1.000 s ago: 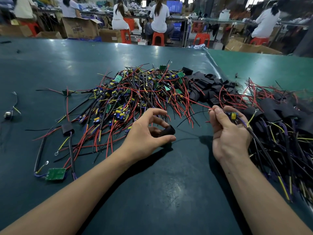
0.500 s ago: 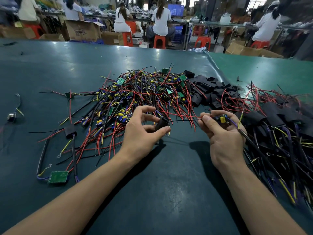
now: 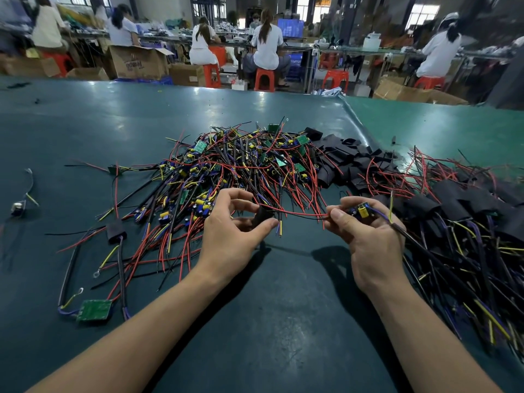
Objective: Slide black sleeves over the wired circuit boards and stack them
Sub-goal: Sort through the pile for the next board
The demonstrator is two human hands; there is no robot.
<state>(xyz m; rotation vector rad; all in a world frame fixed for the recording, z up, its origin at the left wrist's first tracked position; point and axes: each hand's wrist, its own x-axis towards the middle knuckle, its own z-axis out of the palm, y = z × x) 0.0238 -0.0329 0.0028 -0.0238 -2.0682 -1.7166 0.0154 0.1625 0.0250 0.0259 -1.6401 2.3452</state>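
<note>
A: Workshop bench (image 3: 283, 321), green mat, 2 heaps flanking hands. Grips?

B: Left hand (image 3: 235, 236) pinching black sleeve (image 3: 262, 216), thumb and fingers curled round it. Right hand (image 3: 368, 239) pinching wired circuit board (image 3: 358, 210).

A: Geometry?

B: Red and black leads (image 3: 300, 214) running left from board into sleeve mouth; long axis lying hand to hand. Probably calling for sleeve travelling rightward.

A: Containers?

B: Seeing none. Sleeved units (image 3: 453, 205) piling right; bare boards (image 3: 226, 165) centre.

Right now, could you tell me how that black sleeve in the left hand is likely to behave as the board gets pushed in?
The black sleeve probably squashes easily: the left hand pinches it between thumb and fingers. It looks light, like the flattened spares in the loose heap. The red and black leads entering it sag, so they will likely flop.
</note>
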